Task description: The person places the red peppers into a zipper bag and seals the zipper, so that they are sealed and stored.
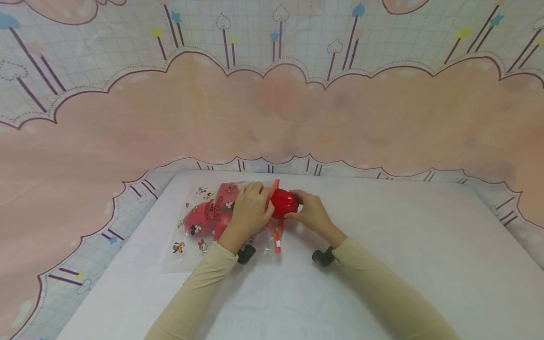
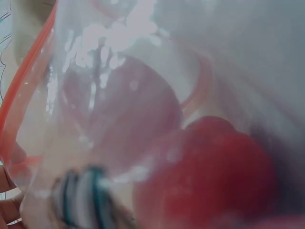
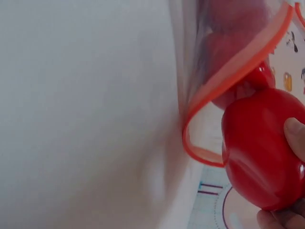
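Observation:
A clear zip bag with cartoon prints and an orange zip edge lies on the table, several red things inside it. My left hand grips the bag near its mouth, and some of its fingers show beyond the plastic. In my right hand is a glossy red bell pepper, pinched between thumb and fingers. The pepper sits right at the bag's gaping mouth. Through the plastic, rounded red shapes appear blurred; their kind I cannot tell.
A white table spreads under the bag and both arms. Behind it hangs a patterned cloth in peach and white. Dark camera mounts sit at both wrists, close to the tabletop.

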Demonstrator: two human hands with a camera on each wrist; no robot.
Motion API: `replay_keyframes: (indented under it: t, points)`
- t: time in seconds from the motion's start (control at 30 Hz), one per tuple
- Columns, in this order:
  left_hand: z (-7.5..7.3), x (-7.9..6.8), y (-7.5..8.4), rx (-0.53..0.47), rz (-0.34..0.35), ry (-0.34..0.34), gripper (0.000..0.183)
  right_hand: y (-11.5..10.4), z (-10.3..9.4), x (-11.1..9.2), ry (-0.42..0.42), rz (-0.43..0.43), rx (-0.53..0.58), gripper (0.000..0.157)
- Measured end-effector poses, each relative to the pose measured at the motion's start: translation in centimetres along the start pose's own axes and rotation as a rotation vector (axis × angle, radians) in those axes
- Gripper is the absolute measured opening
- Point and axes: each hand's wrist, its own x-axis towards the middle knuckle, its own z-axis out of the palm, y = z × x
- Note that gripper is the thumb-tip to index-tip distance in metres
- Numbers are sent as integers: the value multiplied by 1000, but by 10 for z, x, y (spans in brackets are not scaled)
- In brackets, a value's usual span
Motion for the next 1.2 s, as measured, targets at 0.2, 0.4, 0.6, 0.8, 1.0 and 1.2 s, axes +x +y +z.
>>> replay_keyframes:
  t: [0.2, 0.4, 0.6, 0.8, 1.0, 1.2]
  points:
    - [-2, 1, 2, -6, -9, -8, 30, -7, 9, 2, 13, 3, -13, 61]
    - [-1, 1, 1, -17, -12, 11, 25, -13, 6, -1, -104, -29, 9, 64]
    - [0, 1, 0, -12, -25, 27, 22, -8, -3, -2, -257, -77, 65, 60]
    - [-1, 1, -1, -13, -39, 16, 24, -2, 2, -2, -221, -70, 95, 54]
    - [-1, 1, -2, -13, -46, 17, 24, -1, 10, -3, -150, -49, 99, 51]
    - [-1, -1, -4, -4, -47, 23, 30, 1, 12, -3, -171, 19, 123, 49]
